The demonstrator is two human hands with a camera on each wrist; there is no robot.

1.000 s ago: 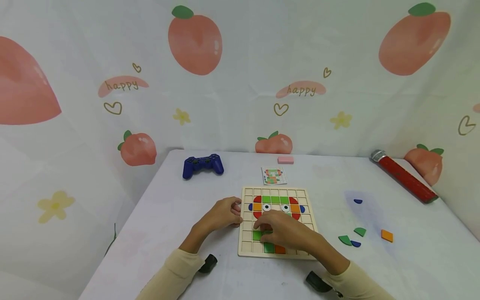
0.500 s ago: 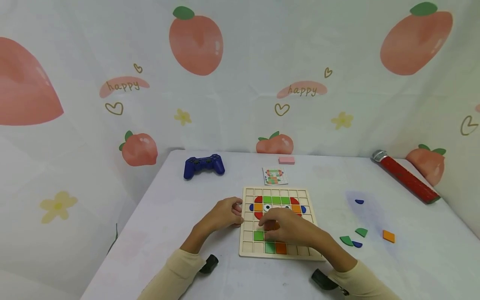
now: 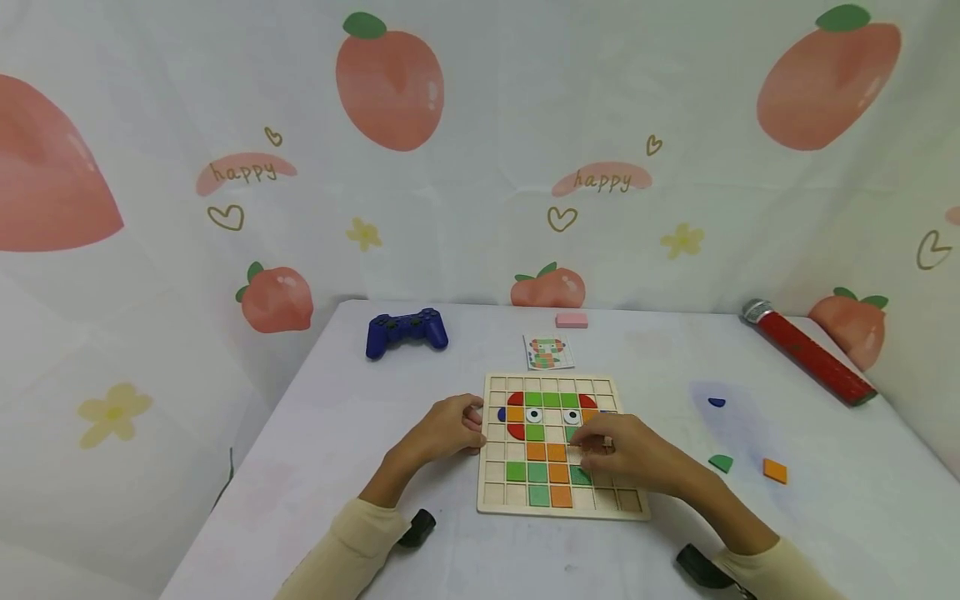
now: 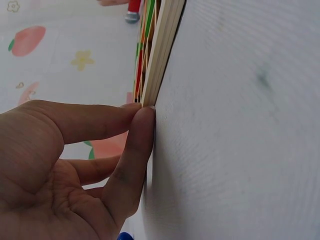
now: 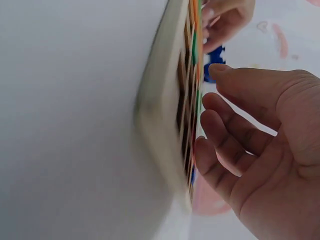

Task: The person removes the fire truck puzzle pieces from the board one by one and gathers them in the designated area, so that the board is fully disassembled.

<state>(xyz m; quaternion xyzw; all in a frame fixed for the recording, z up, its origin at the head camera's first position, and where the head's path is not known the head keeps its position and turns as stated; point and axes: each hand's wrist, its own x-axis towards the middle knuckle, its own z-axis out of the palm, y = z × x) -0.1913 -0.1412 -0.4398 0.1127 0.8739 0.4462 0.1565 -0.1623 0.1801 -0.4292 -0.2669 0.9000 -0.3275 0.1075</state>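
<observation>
A square wooden grid board (image 3: 498,500) lies on the table, with coloured tiles forming a figure with two eye tiles (image 3: 533,415). My left hand (image 3: 448,427) pinches the board's left edge, thumb above and finger at the side, as the left wrist view shows. My right hand (image 3: 633,454) hovers over the board's right part, fingers loosely bent and holding nothing in the right wrist view (image 5: 260,135). Near its fingertips lies a dark green tile (image 3: 580,476) in a cell. Orange tiles (image 3: 557,452) run down the middle. The right hand covers some right-side cells.
Right of the board lie a green quarter-round tile (image 3: 721,462), an orange square (image 3: 775,471) and a blue half-round (image 3: 716,402). Behind are a pattern card (image 3: 548,352), a pink block (image 3: 572,320), a blue game controller (image 3: 407,332) and a red microphone (image 3: 810,354).
My right hand has moved right, from the board's middle to its right part, uncovering orange and green tiles. Its forearm now covers where two loose tiles lay. My left hand stays on the edge.
</observation>
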